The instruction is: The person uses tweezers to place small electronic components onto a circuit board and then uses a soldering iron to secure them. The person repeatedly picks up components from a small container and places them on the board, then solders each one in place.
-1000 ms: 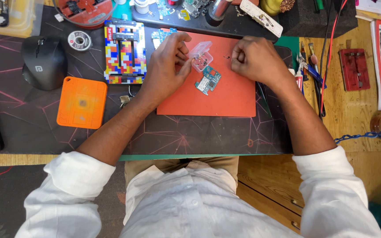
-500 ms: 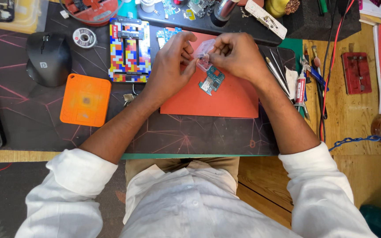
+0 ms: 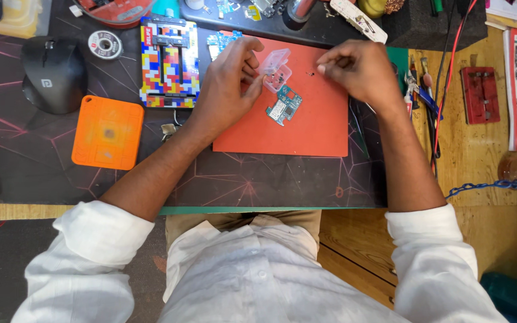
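White shirt, sleeves rolled above forearms.

An orange-red mat (image 3: 306, 128) is laid on a dark desk pad (image 3: 25, 155) webbed with thin pink lines. A teal circuit board (image 3: 283, 106), a clear case (image 3: 276, 69), a multicoloured block-pattern jig (image 3: 169, 63), an orange square pad (image 3: 108, 132) and a black mouse (image 3: 54, 73) are seen too.

We see a clear glossy plastic box (image 3: 275, 69), a matt orange rubbery mat (image 3: 297, 122), a green circuit board (image 3: 283, 105), a matt black plastic mouse (image 3: 54, 73), and the bare wooden counter (image 3: 480, 155).
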